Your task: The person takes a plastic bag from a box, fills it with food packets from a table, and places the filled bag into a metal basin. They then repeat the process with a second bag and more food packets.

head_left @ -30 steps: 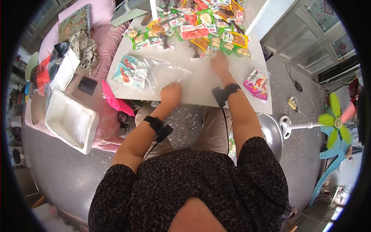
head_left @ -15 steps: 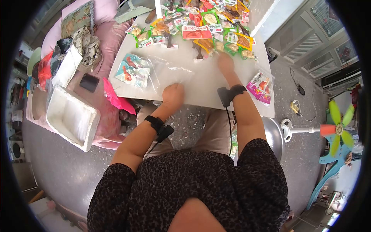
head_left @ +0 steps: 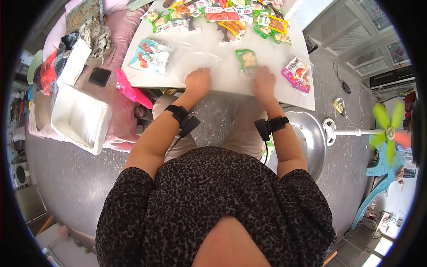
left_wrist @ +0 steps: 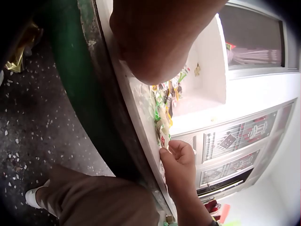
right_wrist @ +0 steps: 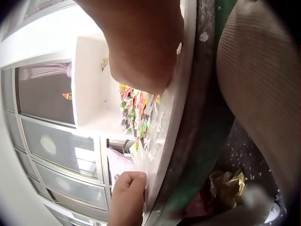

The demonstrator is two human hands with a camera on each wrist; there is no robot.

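On the pale table, the right hand (head_left: 264, 83) pinches the lower end of a green-edged food packet (head_left: 247, 61) with light pieces inside. From the side, the left wrist view has that hand (left_wrist: 181, 167) with thumb and fingers at a packet with a red mark (left_wrist: 163, 140). Beside the table's front edge, the left hand (head_left: 199, 82) is curled at a clear plastic bag (head_left: 189, 57). In the right wrist view the left hand (right_wrist: 128, 195) pinches the clear film (right_wrist: 146, 157) between thumb and finger.
Mixed food packets (head_left: 222, 14) are heaped at the table's back. A blue-white packet (head_left: 150, 56) lies left, a pink-purple packet (head_left: 297, 74) right. A white foam box (head_left: 80, 119) stands on the pink-covered seat. A metal bowl (head_left: 307, 140) and a fan (head_left: 390, 132) are at the right.
The right hand has come back from the heap toward the table's front edge, bringing a green-edged packet. The left hand stays by the front edge, still curled. The head view has shifted.
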